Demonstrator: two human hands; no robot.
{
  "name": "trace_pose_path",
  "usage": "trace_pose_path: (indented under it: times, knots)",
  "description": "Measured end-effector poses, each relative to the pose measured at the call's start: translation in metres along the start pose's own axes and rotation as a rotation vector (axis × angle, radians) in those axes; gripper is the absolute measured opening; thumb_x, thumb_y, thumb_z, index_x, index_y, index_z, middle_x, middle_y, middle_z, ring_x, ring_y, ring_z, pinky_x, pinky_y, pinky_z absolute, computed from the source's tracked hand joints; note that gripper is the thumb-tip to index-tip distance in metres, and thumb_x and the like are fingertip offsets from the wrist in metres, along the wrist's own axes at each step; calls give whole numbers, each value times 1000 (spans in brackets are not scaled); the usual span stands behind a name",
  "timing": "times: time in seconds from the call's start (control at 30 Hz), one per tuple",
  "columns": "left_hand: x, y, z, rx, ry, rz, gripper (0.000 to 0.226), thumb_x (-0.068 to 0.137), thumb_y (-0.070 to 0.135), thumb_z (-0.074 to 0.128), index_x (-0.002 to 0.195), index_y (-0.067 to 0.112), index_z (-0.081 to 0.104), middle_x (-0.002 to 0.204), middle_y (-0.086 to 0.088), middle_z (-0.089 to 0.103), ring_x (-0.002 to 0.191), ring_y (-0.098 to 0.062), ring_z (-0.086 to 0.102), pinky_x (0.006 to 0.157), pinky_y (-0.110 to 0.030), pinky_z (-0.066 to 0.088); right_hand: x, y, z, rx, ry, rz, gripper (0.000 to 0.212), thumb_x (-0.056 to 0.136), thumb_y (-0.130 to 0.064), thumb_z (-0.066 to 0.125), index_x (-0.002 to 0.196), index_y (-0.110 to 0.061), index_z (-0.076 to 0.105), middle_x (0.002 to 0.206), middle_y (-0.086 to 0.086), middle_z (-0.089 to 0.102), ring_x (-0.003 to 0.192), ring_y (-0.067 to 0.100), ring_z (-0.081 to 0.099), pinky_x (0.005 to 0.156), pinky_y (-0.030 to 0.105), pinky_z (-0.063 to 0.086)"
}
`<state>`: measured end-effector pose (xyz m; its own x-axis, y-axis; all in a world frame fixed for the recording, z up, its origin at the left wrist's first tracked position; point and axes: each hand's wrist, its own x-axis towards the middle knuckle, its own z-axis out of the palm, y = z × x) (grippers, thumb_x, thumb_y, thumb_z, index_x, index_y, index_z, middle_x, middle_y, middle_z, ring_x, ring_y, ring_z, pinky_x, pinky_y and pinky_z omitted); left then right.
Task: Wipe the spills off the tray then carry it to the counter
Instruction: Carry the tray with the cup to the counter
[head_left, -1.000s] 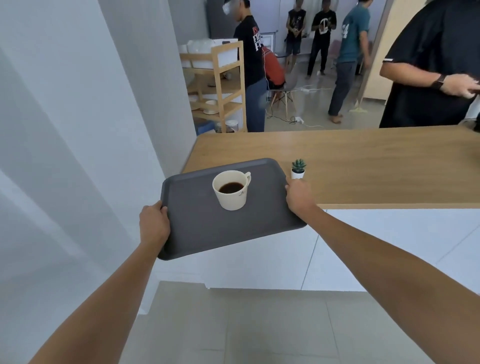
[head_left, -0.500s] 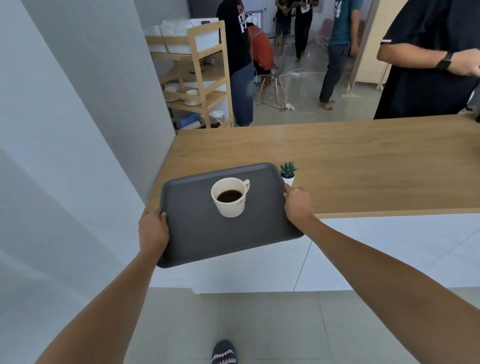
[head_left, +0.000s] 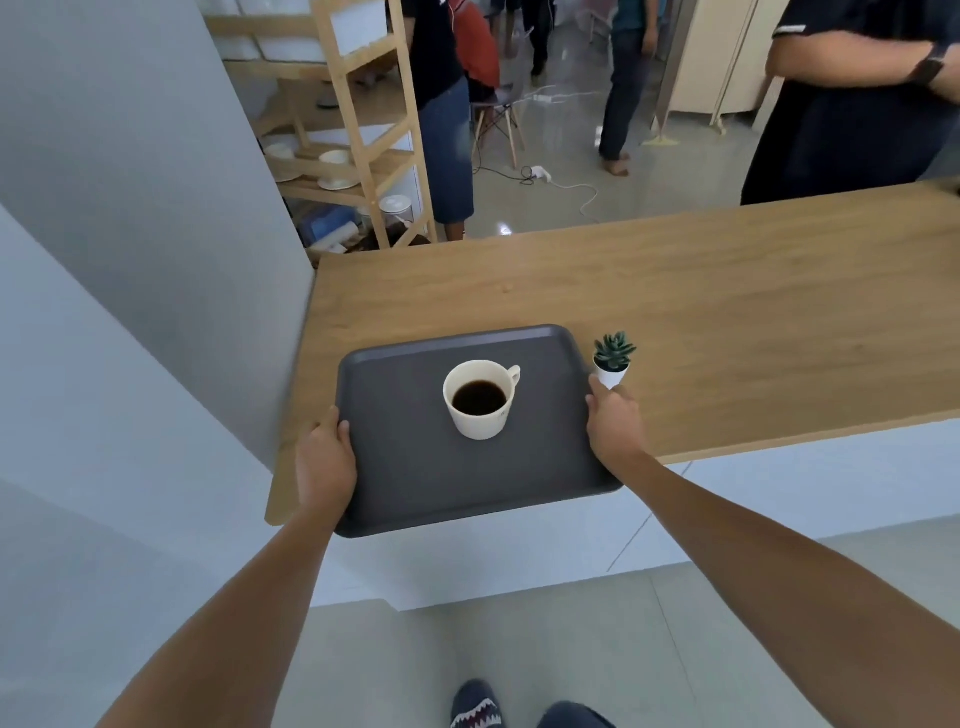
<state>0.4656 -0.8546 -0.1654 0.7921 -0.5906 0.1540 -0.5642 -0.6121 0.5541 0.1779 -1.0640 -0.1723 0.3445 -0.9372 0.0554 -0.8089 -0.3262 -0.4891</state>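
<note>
From the head view, the dark grey tray (head_left: 415, 467) is held over the near left corner of the wooden desk (head_left: 727, 322); its far part lies above the desk top while its near edge juts past the desk's front edge. Whether it rests on the wood or hangs just above it cannot be told. The left hand (head_left: 327, 462) grips the tray's left rim, thumb curled over the top edge. The right hand (head_left: 615, 426) grips the right rim in the same way, its fingers hidden beneath.

Near the middle of the tray stands a white cup (head_left: 480, 400), upright, with dark coffee inside and its handle turned to the far right. The tray surface around it looks plain grey, with no marks that can be made out.

Just beside the right hand, on the desk, sits a small succulent (head_left: 613, 358) in a white pot, close to the tray's far right corner.

Beyond the desk stand a wooden shelf (head_left: 363, 130) with white dishes and several people on a glossy floor. A patterned slipper (head_left: 475, 706) shows at the bottom.
</note>
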Motion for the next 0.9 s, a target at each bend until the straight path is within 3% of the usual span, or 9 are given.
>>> trace_pose_path:
  times: [0.27, 0.37, 0.5, 0.57, 0.67, 0.8, 0.9]
  knots:
    - [40, -7, 35, -22, -44, -15, 33, 101, 21, 36, 126, 8, 53, 98, -14, 55, 80, -20, 44, 71, -34, 37, 27, 0, 22, -85, -32, 67, 41, 102, -15, 35, 143, -11, 40, 112, 23, 55, 94, 37, 57, 70, 31, 38]
    - [47, -10, 45, -3, -62, -43, 38, 102, 23, 35, 134, 9, 50, 105, -18, 57, 84, -22, 44, 74, -34, 37, 33, 1, 29, -60, -56, 81, 41, 102, -16, 36, 142, -9, 41, 116, 24, 54, 99, 39, 57, 79, 36, 45]
    - [53, -11, 52, 16, -83, -74, 42, 103, 25, 33, 140, 10, 46, 114, -20, 56, 100, -34, 53, 83, -42, 43, 43, -1, 35, -24, -70, 89, 41, 101, -14, 38, 142, -8, 43, 143, 22, 43, 117, 38, 55, 96, 40, 46]
    - [55, -12, 55, 20, -92, -86, 42, 103, 25, 33, 140, 10, 45, 116, -22, 55, 103, -37, 53, 85, -44, 43, 46, -2, 37, -16, -75, 98, 43, 100, -10, 38, 143, -9, 43, 148, 20, 38, 119, 36, 55, 97, 40, 46]
    - [57, -11, 57, 15, -98, -104, 43, 103, 25, 34, 141, 10, 44, 120, -23, 54, 107, -38, 53, 90, -47, 44, 48, -3, 38, -26, -90, 114, 46, 97, -5, 37, 143, -10, 42, 147, 22, 38, 116, 39, 56, 95, 43, 49]
    - [58, -12, 58, 18, -85, -75, 40, 102, 23, 35, 139, 9, 46, 117, -22, 54, 103, -37, 54, 86, -44, 45, 49, -6, 39, -66, -90, 115, 48, 95, -1, 36, 142, -9, 42, 138, 24, 44, 97, 41, 61, 83, 44, 53]
    - [61, -12, 57, 58, -97, -67, 39, 102, 23, 35, 137, 10, 48, 115, -22, 56, 100, -38, 55, 81, -44, 45, 48, -9, 38, -125, -108, 98, 44, 96, -1, 37, 140, -5, 42, 133, 25, 46, 102, 41, 57, 83, 44, 50]
